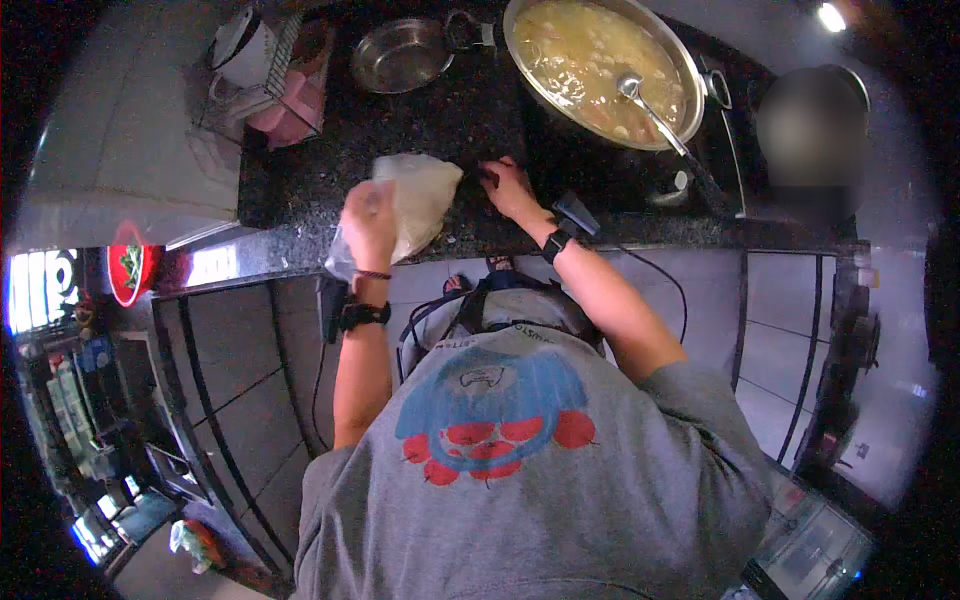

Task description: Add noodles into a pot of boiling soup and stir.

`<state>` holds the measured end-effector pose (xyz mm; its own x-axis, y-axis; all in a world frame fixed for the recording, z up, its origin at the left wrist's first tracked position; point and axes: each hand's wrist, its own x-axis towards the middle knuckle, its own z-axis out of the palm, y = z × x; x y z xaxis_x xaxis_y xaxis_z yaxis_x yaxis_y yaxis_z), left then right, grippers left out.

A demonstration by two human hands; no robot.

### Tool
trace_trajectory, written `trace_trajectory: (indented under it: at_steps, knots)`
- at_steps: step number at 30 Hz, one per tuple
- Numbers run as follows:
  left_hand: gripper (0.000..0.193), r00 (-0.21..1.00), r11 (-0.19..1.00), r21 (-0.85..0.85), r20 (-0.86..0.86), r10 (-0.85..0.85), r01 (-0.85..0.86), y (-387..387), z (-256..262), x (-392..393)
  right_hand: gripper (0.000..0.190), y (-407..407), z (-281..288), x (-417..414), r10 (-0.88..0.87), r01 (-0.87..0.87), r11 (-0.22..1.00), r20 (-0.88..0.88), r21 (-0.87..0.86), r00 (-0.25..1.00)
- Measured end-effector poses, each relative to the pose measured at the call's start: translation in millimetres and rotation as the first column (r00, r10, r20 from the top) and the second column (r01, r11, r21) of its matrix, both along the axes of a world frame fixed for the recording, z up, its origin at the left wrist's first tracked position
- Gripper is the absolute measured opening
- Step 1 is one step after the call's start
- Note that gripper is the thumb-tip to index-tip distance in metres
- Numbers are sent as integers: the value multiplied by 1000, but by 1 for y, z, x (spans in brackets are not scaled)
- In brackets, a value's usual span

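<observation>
My left hand (pixel 368 222) grips the side of a translucent plastic bag (pixel 420 199) with pale contents over the dark granite counter. Part of the bag hangs below that hand near the counter's front edge. To the right of the bag, my right hand (pixel 511 191) is low over the counter, its fingers bent. Something dark shows by those fingertips, but it blends into the black stone, so a hold is unclear. A wide metal pot (pixel 701 90) stands beyond my right hand, full of yellowish broth with pieces in it. A metal ladle (pixel 651 111) rests in the broth.
A shallow metal pan (pixel 401 56) sits at the back of the counter. To its left is a wire rack (pixel 283 56) with pink and white items. A red bowl (pixel 129 266) with green leaves stands at far left. A blurred round shape (pixel 810 127) is at right.
</observation>
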<state>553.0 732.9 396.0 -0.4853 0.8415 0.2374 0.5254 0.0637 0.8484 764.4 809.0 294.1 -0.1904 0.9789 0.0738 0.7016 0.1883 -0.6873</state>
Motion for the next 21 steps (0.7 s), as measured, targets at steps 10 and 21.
trace_trajectory:
  at_steps: [10,21]
  knots:
    - [23,969,999,-34,248,-4,12,-8,26,-12,17,15,-21,-19,77,-83,988,57,131,995]
    - [27,981,990,-82,168,-102,117,-22,36,-19,11,11,34,0,-98,101,993,46,-63,994]
